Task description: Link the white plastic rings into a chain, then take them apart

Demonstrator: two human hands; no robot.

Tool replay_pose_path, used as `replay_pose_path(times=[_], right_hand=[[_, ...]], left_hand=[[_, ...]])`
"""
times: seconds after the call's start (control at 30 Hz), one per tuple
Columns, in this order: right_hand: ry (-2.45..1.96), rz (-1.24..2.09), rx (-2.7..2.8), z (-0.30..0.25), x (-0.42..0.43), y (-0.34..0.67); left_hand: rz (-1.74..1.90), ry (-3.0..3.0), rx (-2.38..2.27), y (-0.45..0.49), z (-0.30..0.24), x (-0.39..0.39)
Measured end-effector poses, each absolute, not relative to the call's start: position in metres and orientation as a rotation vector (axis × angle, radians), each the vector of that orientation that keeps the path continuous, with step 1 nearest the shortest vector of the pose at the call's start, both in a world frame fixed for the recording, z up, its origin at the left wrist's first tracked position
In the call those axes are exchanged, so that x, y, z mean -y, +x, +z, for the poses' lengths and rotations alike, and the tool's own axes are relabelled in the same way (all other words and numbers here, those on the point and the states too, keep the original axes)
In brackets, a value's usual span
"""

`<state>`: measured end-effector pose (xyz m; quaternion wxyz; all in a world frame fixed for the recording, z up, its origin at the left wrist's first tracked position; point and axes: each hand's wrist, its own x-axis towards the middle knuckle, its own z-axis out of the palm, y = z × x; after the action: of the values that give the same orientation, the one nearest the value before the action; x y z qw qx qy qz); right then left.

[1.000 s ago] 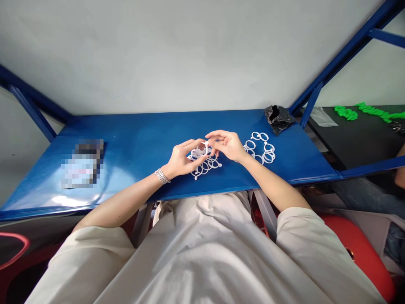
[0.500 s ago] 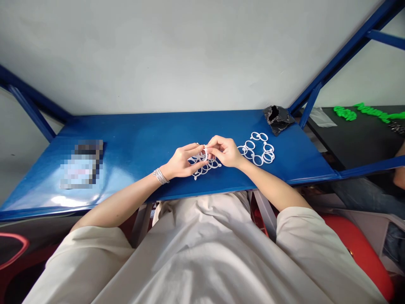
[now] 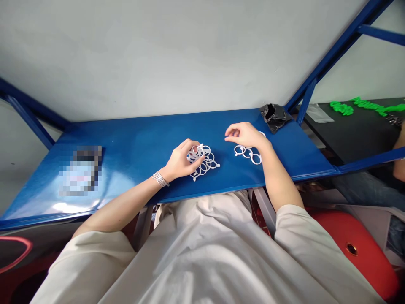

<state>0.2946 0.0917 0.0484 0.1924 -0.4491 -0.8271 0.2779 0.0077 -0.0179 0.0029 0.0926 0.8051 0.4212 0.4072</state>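
— Since the cream sleeves point(image 3: 91, 257) sit nearest, start just past them: how do the arms lie?
— Both forearms reach forward onto the blue desk point(image 3: 136, 139). The left comes in at a slant, silver bangles point(image 3: 160, 179) at its wrist, while the right rises more steeply from the elbow.
— And the left hand point(image 3: 179, 161)?
— Curled, palm down, fingers bent over a tangle of white plastic rings point(image 3: 204, 165). Whether it grips one I can't tell, because the fingertips are lost among them.
— The right hand point(image 3: 246, 136)?
— Open, fingers loosely extended and pointing left, palm down above a smaller group of rings point(image 3: 247, 154). I can't tell if it touches them.
— Why two groups?
— My guess is reach: each lies right under its own hand, with bare desk keeping them apart.
— Further off?
— A crumpled black plastic bag point(image 3: 274, 117) sits at the desk's far edge, and a blurred flat object point(image 3: 80, 171) lies to the left. Beyond, on a black surface point(image 3: 354, 131) at right, lie bright green pieces point(image 3: 341, 108), with a person's arm point(image 3: 400, 156) at the picture's edge.
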Motion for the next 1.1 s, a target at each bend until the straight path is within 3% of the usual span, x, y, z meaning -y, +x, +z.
replay_pose_path(times=[0.1, 0.3, 0.5, 0.77, 0.97, 1.1], right_hand=[[-1.589, 0.774, 2.536, 0.052, -0.102, 0.317], [-1.717, 0.824, 2.532, 0.044, -0.105, 0.314], [-1.247, 0.813, 2.254, 0.047, -0.096, 0.301], [-0.707, 1.509, 1.849, 0.026, -0.057, 0.239], [-0.652, 1.639, 1.799, 0.019, -0.056, 0.234], [-0.700, 1.592, 1.724, 0.017, -0.060, 0.236]], left_hand=[[1.130, 2.387, -1.307, 0.006, 0.003, 0.016], [1.035, 2.438, -1.585, 0.006, -0.006, 0.011], [1.073, 2.379, -1.725, 0.008, -0.007, 0.014], [1.137, 2.410, -1.372, 0.011, 0.004, 0.018], [1.258, 2.295, -1.155, 0.012, 0.007, 0.018], [1.267, 2.193, -1.345, 0.000, 0.007, 0.005]])
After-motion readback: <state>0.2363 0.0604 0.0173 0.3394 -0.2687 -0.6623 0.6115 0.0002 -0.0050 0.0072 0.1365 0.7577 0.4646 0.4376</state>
